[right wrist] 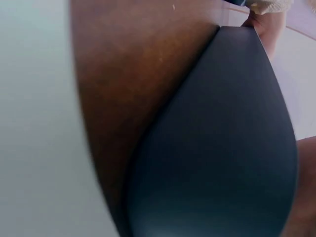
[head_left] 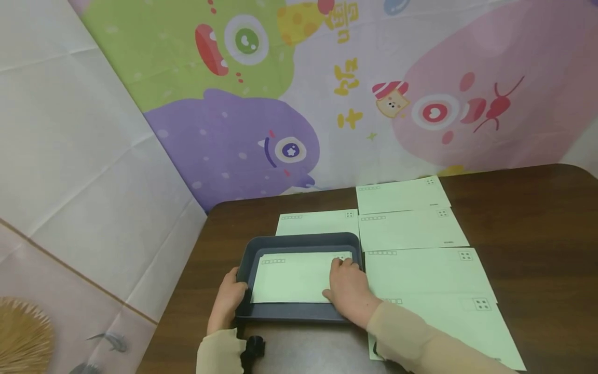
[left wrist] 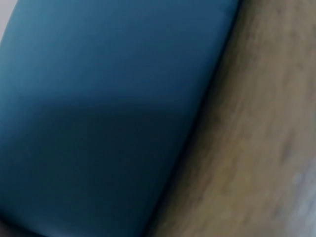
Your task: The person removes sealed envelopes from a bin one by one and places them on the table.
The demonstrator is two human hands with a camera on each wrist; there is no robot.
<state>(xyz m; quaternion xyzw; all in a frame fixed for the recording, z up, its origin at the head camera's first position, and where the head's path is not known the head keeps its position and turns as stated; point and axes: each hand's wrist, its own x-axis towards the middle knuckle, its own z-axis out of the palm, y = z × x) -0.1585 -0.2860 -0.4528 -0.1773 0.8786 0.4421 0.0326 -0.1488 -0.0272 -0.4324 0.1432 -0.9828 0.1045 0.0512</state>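
- Cartoon backdrop [head_left: 345,150] fills the top of the frame, printed with green, purple and pink one-eyed creatures and yellow characters; a white panelled surface [head_left: 93,119] runs down the left side.
- Below it stands a dark brown wood-grain table [head_left: 537,218], its far edge against the backdrop.
- Near the bottom centre sits a dark blue-grey tray [head_left: 299,312] with raised walls.
- Inside the tray lies a pale green envelope [head_left: 289,280], with a row of boxes at its upper left.
- At the tray's left side, the left hand [head_left: 227,297] grasps the rim, thumb over the edge; a black device [head_left: 254,350] shows beside that wrist.
- On the right end of the tray's envelope rests the right hand [head_left: 349,291], fingers bent near its upper right corner; whether they pinch it or only press, I cannot tell.
- Right of the tray, four similar envelopes [head_left: 413,228] form a column down to the lower right; another envelope [head_left: 317,223] lies just behind the tray, partly hidden.
- Beige sleeves [head_left: 411,332] cover both forearms.
- Lower left shows a round straw-coloured shape [head_left: 23,337].
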